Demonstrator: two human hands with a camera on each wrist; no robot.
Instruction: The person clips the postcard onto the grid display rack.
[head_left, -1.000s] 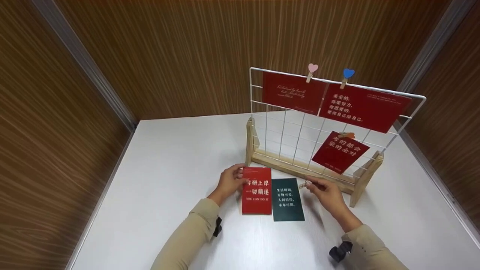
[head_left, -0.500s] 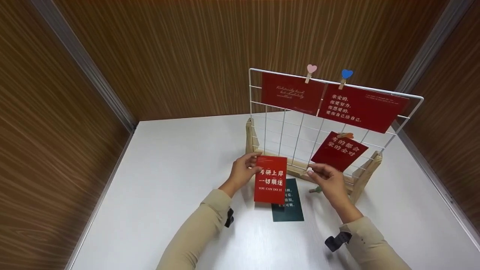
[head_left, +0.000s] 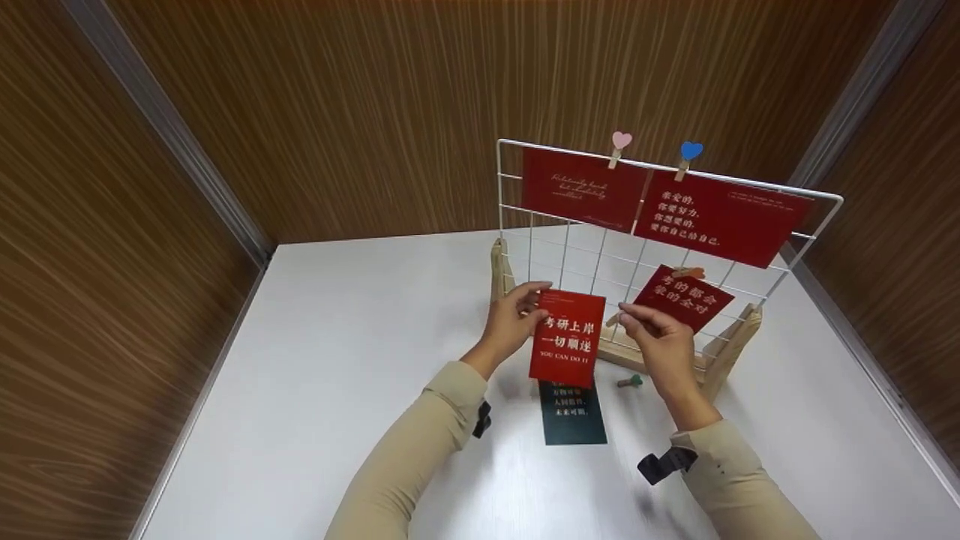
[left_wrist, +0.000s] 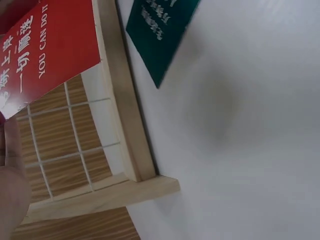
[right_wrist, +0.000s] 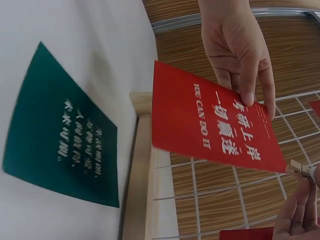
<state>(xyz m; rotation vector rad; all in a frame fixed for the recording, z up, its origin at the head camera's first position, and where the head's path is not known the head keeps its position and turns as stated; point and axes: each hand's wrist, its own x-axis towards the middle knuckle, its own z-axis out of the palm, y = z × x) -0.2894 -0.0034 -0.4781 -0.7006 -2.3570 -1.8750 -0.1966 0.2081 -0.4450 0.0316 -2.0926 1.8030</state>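
Note:
My left hand (head_left: pixel 514 322) pinches a red card (head_left: pixel 568 341) with white lettering by its upper left edge. The card is held up in front of a white wire grid rack (head_left: pixel 499 196) with a wooden base (left_wrist: pixel 122 95). My right hand (head_left: pixel 660 341) pinches a small wooden clothespin (right_wrist: pixel 297 168) between thumb and fingers. In the right wrist view its tip is right at the card's top corner. A dark green card (right_wrist: pixel 55 140) lies on the white table below, partly hidden by the red one in the head view.
Two wide red cards (head_left: pixel 581 187) hang along the rack's top under a pink heart clothespin (head_left: pixel 620 142) and a blue heart clothespin (head_left: pixel 690 154). A tilted red card (head_left: pixel 686 300) hangs lower right from an orange clothespin (head_left: pixel 691 273). A green-topped clothespin (head_left: pixel 630 381) lies on the table.
My left hand has lifted the red card off the table and carried it right, up to the grid. My right hand has risen with its clothespin from the table toward the card.

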